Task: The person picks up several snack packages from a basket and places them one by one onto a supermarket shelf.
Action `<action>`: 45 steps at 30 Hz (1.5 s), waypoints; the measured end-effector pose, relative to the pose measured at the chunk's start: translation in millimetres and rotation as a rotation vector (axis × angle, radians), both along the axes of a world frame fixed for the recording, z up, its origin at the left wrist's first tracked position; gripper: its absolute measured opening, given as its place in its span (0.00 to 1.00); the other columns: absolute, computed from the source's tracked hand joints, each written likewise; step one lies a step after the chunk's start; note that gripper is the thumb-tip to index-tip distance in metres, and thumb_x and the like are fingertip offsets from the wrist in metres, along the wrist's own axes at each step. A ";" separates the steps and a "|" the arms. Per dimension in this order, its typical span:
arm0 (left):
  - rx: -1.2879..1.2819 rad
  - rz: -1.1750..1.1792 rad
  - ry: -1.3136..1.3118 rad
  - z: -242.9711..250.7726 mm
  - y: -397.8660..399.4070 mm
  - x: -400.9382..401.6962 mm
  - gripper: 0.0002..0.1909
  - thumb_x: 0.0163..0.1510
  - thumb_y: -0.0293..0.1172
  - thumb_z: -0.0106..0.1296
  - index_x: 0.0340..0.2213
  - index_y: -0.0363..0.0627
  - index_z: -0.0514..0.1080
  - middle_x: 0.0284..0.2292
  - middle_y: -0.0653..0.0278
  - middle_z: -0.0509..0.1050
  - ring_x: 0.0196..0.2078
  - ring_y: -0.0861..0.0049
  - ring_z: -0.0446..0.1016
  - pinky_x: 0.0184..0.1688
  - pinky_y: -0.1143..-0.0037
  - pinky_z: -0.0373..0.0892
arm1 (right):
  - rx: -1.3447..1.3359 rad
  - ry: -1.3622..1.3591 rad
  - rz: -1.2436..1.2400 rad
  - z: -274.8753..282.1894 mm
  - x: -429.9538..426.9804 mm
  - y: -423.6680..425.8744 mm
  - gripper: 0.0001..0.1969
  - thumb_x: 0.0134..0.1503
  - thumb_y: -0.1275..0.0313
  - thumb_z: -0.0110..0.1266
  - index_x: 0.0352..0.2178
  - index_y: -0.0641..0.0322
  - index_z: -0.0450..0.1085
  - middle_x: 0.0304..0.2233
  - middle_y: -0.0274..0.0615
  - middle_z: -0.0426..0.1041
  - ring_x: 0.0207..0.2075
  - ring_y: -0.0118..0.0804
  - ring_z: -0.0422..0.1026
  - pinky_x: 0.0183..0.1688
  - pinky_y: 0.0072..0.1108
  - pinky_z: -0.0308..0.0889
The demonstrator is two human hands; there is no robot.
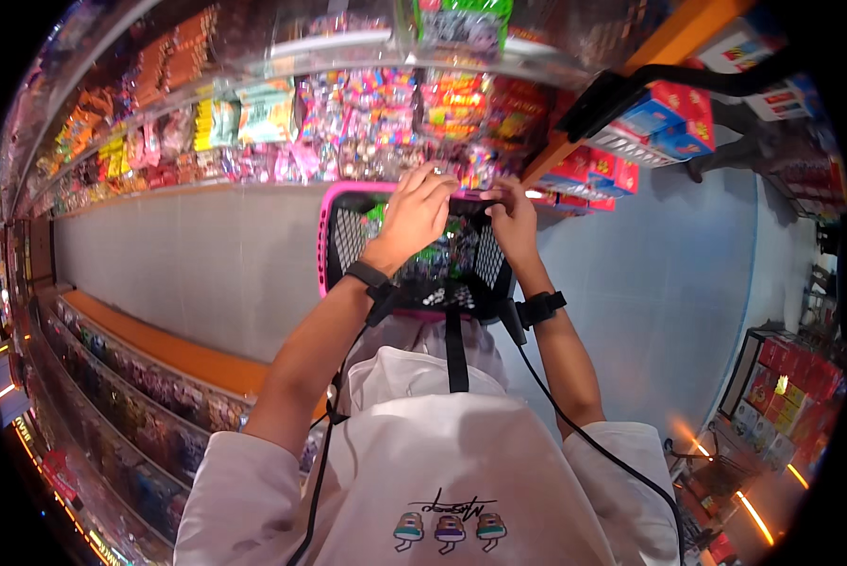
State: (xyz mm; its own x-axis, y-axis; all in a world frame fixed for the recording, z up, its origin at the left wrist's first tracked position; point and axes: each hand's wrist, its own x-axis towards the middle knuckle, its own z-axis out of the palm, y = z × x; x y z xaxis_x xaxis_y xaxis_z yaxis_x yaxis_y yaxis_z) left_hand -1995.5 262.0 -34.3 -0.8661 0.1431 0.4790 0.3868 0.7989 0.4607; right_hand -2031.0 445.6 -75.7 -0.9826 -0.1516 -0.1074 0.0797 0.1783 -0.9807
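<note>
My left hand (413,212) is over the far left part of a black and pink plastic basket (322,244), its fingers bent near the far rim. My right hand (514,216) is at the basket's far right corner, fingers curled. Whether either hand grips the rim or a small item cannot be told. Inside the basket lie green and clear shiny packets (430,263), partly hidden by my left hand and forearm. Just beyond the rim are small bright wrapped packets (481,159) on the lowest shelf.
Shelves ahead hold bagged sweets (359,106) and a green bag (463,25). An orange post (551,159) and red boxes (593,170) stand to the right. Behind on the left runs an orange-edged shelf (168,343). A person's legs and shoe (713,159) show at far right. Cables hang along both my arms.
</note>
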 end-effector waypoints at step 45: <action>1.294 0.585 -1.643 -425.4 -58.9 161.4 0.37 0.56 0.59 0.38 0.58 0.45 0.52 0.54 0.56 0.61 0.46 0.66 0.68 0.51 0.62 0.59 | 0.561 -0.394 0.382 -405.9 145.4 -81.5 0.11 0.52 0.68 0.55 0.34 0.66 0.74 0.22 0.50 0.74 0.24 0.44 0.74 0.28 0.27 0.68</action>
State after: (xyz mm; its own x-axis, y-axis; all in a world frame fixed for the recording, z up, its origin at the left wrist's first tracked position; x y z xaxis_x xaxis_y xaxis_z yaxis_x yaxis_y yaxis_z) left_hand -1834.1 203.2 -459.7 -0.3028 0.0779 -0.9499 -0.9167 -0.2966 0.2679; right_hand -1885.6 364.2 -481.6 -0.7471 -0.2915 -0.5974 0.2361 0.7237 -0.6485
